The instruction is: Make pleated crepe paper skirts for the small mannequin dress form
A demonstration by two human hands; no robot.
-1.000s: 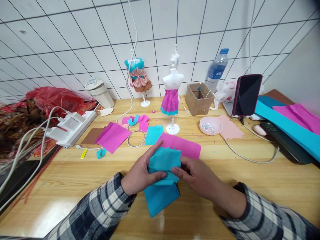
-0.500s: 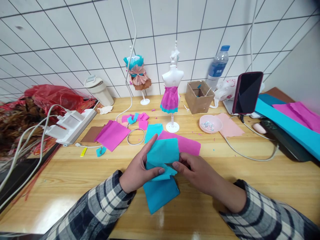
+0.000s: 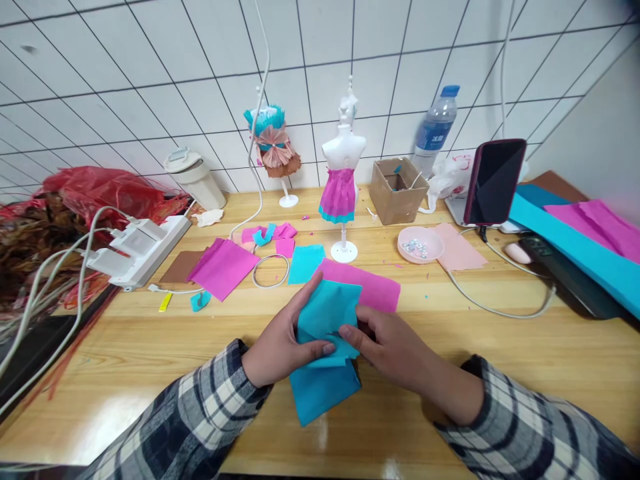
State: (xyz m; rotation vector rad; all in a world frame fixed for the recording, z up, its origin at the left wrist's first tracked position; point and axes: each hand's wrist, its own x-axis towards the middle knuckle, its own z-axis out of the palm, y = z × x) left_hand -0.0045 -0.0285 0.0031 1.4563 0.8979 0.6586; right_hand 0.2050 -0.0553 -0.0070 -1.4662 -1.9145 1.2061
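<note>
The left hand (image 3: 280, 343) grasps the turquoise paper (image 3: 331, 310), thumb across the front, other fingers mostly hidden behind. The paper is between both hands, over the near part of the desk (image 3: 175, 347), with a magenta sheet (image 3: 377, 285) just beyond. The step in hand seems to be folding or parting its layers; the next move likely calls for a light, even pinch that keeps the edges aligned. It looks thin and matte, creased across the middle, with a darker blue part slanting below. The right hand (image 3: 395, 343) pinches its right edge between thumb and bent fingers.
</note>
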